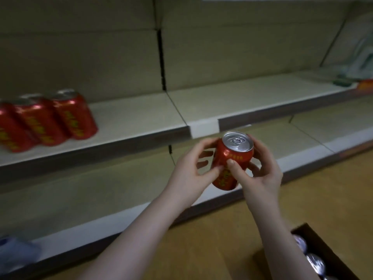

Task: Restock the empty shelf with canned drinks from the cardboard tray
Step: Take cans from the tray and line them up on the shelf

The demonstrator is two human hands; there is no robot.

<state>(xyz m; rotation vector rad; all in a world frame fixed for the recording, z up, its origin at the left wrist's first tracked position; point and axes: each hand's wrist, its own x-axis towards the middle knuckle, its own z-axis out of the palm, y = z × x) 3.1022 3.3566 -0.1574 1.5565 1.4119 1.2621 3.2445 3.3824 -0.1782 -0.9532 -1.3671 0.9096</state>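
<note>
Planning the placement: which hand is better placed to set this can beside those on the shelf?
Left, probably. The shelved cans stand far left, on the side of the left hand; the right hand is nearer the cardboard tray.

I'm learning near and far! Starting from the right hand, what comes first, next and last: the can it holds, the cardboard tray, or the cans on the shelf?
1. Held red can: touching the right hand, which grips it.
2. Cardboard tray: down low, at the lower right.
3. Row of red cans: far off to the left, standing on the shelf.
</note>
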